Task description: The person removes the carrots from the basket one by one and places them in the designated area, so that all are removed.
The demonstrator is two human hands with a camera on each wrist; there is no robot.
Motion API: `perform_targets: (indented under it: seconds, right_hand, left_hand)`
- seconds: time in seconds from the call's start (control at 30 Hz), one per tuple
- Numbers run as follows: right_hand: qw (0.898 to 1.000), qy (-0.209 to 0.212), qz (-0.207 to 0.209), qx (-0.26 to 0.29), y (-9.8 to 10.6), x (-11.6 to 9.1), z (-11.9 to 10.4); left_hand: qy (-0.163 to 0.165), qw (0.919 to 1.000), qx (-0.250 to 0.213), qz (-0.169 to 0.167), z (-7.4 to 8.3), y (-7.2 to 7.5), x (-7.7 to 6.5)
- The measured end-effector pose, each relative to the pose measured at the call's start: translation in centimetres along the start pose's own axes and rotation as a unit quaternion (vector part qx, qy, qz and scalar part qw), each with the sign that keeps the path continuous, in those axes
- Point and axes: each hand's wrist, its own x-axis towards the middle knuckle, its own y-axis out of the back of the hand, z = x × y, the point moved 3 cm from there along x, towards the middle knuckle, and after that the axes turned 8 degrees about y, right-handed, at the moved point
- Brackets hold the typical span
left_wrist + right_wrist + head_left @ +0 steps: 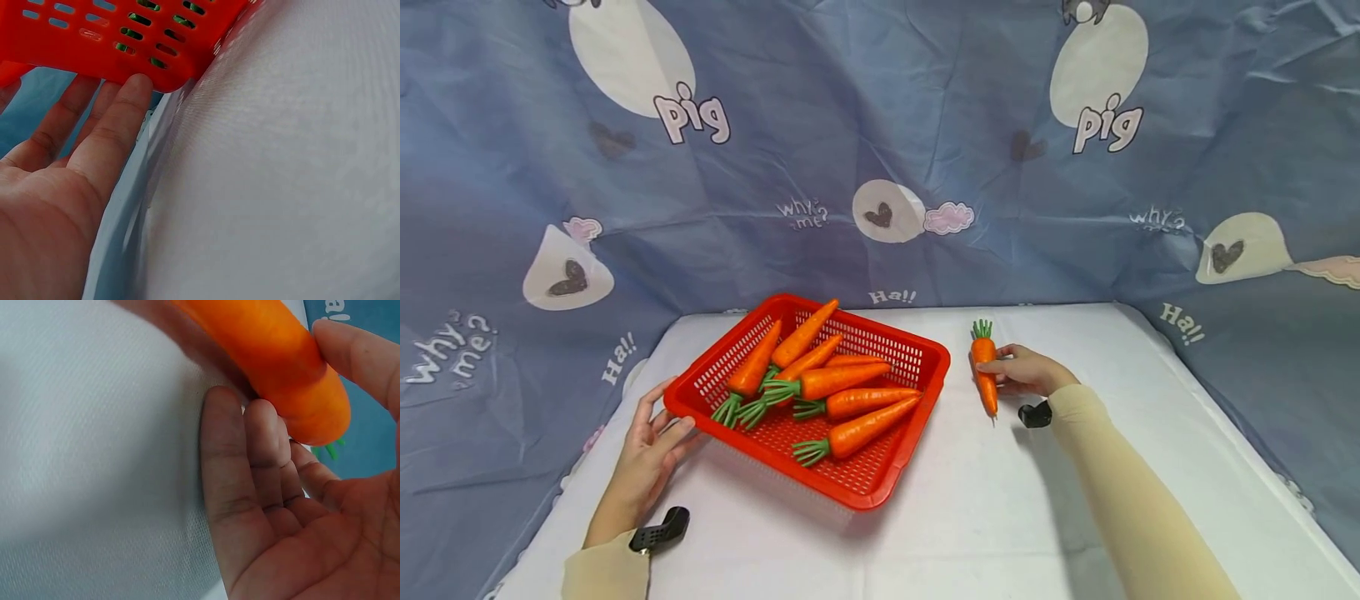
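The person's right grip (1030,372) is clamped on one carrot (984,350), thumb on one side and fingers on the other, over the white tabletop (970,517), to the right of one red plastic basket (861,497). Seven more carrots (874,423) lie inside that basket, making eight in all. The left grip (643,458), its fingers extended and apart, touches the basket's left corner

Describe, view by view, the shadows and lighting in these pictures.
Head: bright light, a soft grey shadow beside the right sleeve on the white tablecloth; left wrist: dimmer, with a reddish cast on the tablecloth beside the basket; right wrist: a dark shadow along the carrot.
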Motion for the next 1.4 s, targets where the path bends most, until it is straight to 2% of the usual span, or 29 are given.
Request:
perform_targets:
  seconds: [0.23, 0.57, 0.83, 1.07, 1.4]
  right_hand:
    - [1.0, -0.002, 0.007, 0.012, 0.3, 0.0, 0.3]
    - [1.0, 0.015, -0.002, 0.005, 0.2, 0.2, 0.2]
    - [0.999, 0.006, 0.018, 0.033, 0.1, 0.3, 0.3]
    - [0.999, -0.003, 0.032, 0.021, 0.0, -0.1, -0.2]
    - [0.998, 0.005, 0.054, -0.022, -0.3, -0.5, -0.7]
  left_hand:
    - [0.014, 0.9997, 0.014, 0.01, -0.2, -0.2, -0.1]
    - [0.01, 0.9999, 0.009, 0.009, 0.0, 0.0, -0.1]
    - [0.01, 0.9998, 0.012, 0.009, 0.1, -0.1, -0.2]
    - [0.01, 0.9998, 0.015, 0.005, 0.2, -0.2, -0.1]
    - [0.009, 0.9999, 0.014, 0.004, 0.1, -0.1, -0.1]
